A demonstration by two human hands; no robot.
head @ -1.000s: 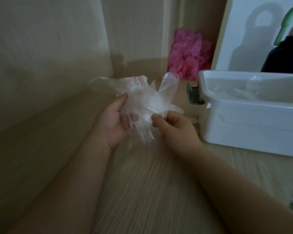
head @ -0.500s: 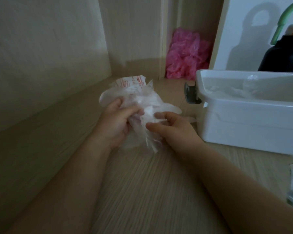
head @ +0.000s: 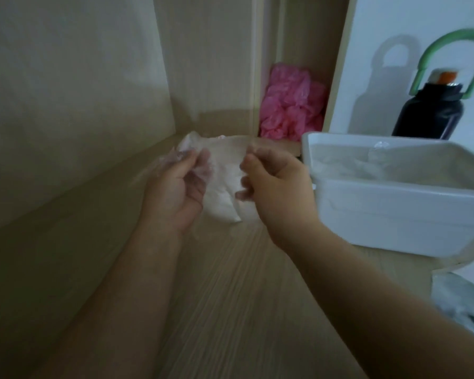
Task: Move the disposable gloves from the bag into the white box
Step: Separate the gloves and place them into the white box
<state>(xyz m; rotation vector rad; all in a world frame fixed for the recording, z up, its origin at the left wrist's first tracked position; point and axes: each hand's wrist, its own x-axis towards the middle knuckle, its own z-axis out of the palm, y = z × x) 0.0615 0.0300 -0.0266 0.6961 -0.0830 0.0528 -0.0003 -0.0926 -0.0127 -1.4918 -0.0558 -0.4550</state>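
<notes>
Hands [head: 175, 187] [head: 274, 192] pulled apart, bag [head: 225, 184] held between

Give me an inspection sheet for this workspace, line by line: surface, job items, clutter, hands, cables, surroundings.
Surface: light wood-grain surface, dimly lit.
Job's things: glove bag held up between both hands, blurred; white box open at the right, with some clear plastic inside.
Clutter: pink crumpled plastic in the back corner; black bottle with a green handle behind the box; pale crumpled plastic at the lower right edge.
Grippers: left hand and right hand each pinch the bag with curled fingers.
Cables: nothing seen.
Surroundings: wood panels left and behind; white wall at the right.
</notes>
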